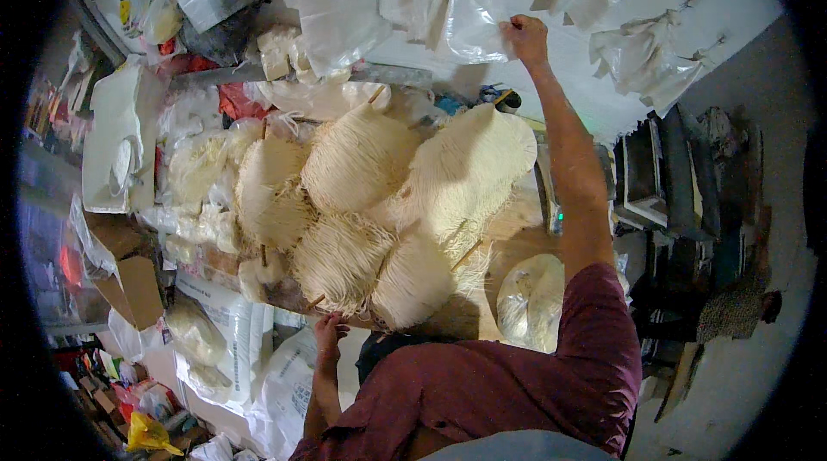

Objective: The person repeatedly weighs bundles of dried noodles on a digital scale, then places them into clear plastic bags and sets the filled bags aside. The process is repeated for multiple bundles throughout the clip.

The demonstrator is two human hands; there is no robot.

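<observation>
My right hand (528, 39) is raised to the wall, its fingers closed on the edge of a clear plastic bag (478, 15) that hangs there among others. My left hand (330, 332) is low at the table's near edge, by the end of a thin wooden stick (316, 301); whether it holds anything is unclear. Between my arms lie several large bundles of pale noodles, among them a rounded one (358, 160), a long one (475, 170) and a near one (413, 280). Thin wooden sticks poke out from the bundles.
A filled clear bag (531, 299) lies on the wooden table (517, 228) at the right. A white foam box (119, 138), an open cardboard box (139, 290) and packed bags (200, 222) crowd the left. Dark shelving (665, 170) stands at the right. More plastic bags (646, 57) hang on the wall.
</observation>
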